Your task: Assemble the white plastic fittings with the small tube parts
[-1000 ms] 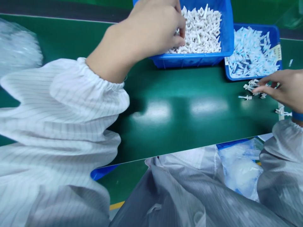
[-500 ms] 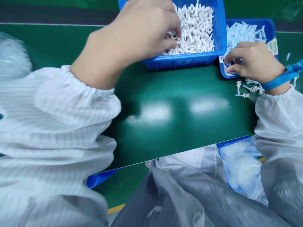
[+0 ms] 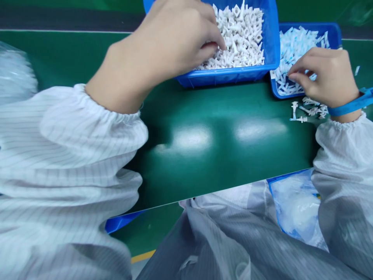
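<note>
My left hand [image 3: 186,37] reaches over the larger blue bin [image 3: 230,76], thumb and index finger pinched together among small white plastic fittings [image 3: 240,35]. Whatever lies between those fingertips is hidden or too small to make out. Over the smaller blue bin [image 3: 335,33], my right hand [image 3: 325,76] has its thumb and index tips pressed together. Small light-blue and white plastic pieces [image 3: 294,46] fill that bin. I cannot tell what the right fingertips hold. Beneath the right wrist, several joined white-and-blue pieces [image 3: 313,111] lie on the green table.
A clear plastic bag [image 3: 17,74] lies at the table's left. One loose piece [image 3: 357,70] lies right of the smaller bin. Below the front edge of the green table [image 3: 215,163], a blue container [image 3: 274,184] holds a clear plastic bag [image 3: 300,206].
My right hand has risen slightly and moved right from the small pieces, its thumb and index finger closing together. My left thumb and index finger have also come together over the white fittings.
</note>
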`<state>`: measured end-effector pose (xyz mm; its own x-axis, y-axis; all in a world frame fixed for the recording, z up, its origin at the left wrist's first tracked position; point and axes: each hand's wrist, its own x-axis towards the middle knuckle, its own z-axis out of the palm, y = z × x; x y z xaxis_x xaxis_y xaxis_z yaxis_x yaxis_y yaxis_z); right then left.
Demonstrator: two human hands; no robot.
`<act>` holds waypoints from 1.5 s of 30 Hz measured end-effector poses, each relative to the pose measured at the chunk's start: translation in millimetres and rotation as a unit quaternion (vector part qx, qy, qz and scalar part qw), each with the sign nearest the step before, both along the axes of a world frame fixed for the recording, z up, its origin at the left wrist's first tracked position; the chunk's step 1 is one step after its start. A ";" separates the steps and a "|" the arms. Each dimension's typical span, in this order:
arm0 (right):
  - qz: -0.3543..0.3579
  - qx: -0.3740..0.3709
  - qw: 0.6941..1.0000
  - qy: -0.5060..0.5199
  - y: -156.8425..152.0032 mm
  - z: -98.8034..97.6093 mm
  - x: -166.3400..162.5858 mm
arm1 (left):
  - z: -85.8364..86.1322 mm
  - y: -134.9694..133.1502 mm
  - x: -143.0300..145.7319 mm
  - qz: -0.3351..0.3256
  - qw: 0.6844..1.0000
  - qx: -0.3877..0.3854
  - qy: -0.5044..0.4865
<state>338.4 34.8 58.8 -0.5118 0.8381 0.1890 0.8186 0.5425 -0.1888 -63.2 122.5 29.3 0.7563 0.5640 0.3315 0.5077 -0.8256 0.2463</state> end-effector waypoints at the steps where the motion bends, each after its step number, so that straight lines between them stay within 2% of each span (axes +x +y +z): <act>1: -0.006 0.012 1.000 0.004 -1.7 2.1 0.8 | 4.2 -0.7 0.4 0.002 1.000 -0.003 0.012; 3: -0.009 0.022 1.000 0.018 -3.9 3.4 1.2 | 10.1 -1.6 2.4 0.016 1.000 0.000 0.020; 6: 0.000 -0.015 1.000 0.015 -3.1 -3.0 -2.2 | 13.7 -8.2 6.5 0.053 0.998 0.036 0.005; 10: 0.000 -0.053 0.998 -0.022 0.4 -15.6 -8.1 | 24.2 -40.5 15.2 0.065 0.994 0.061 -0.060; 13: -0.008 -0.052 0.998 -0.039 -0.4 -17.3 -9.5 | 32.7 -75.5 26.7 0.043 0.992 -0.053 -0.103; 15: -0.017 -0.050 0.997 -0.051 -2.7 -14.5 -10.1 | 31.8 -95.2 35.1 0.039 0.985 -0.131 -0.101; 17: -0.025 -0.048 0.997 -0.060 -5.7 -10.1 -11.4 | 25.5 -108.7 42.3 -0.007 0.986 -0.154 -0.068; 19: -0.032 -0.041 0.997 -0.058 -9.1 -5.3 -13.2 | 16.5 -115.6 47.4 -0.087 0.989 -0.122 -0.005; 21: -0.041 -0.034 0.997 -0.051 -12.3 -1.0 -15.4 | 6.6 -116.6 50.6 -0.150 0.986 -0.053 0.053; 24: -0.076 -0.026 0.996 -0.036 -15.8 3.7 -18.5 | -10.9 -110.1 53.8 -0.172 0.983 0.002 0.064; 28: -0.104 -0.009 0.994 0.009 -16.2 5.8 -19.2 | -36.0 -98.8 57.7 -0.180 0.981 -0.066 -0.024; 31: -0.074 0.010 0.995 0.062 -14.5 5.1 -17.9 | -47.9 -97.2 58.9 -0.170 0.971 -0.139 -0.090; 36: 0.004 -0.025 0.994 0.108 -19.6 0.8 -26.7 | -52.0 -102.0 57.7 -0.143 0.964 -0.183 -0.131; 45: 0.039 -0.078 0.984 0.158 -34.4 -0.8 -51.7 | -49.6 -105.1 57.8 -0.130 0.965 -0.193 -0.118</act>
<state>286.8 0.4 58.0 -0.5110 0.8304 0.2218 0.6630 0.5451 -0.5132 -5.4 17.5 -20.3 0.8180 0.4811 0.3155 0.1868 -0.7408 0.6452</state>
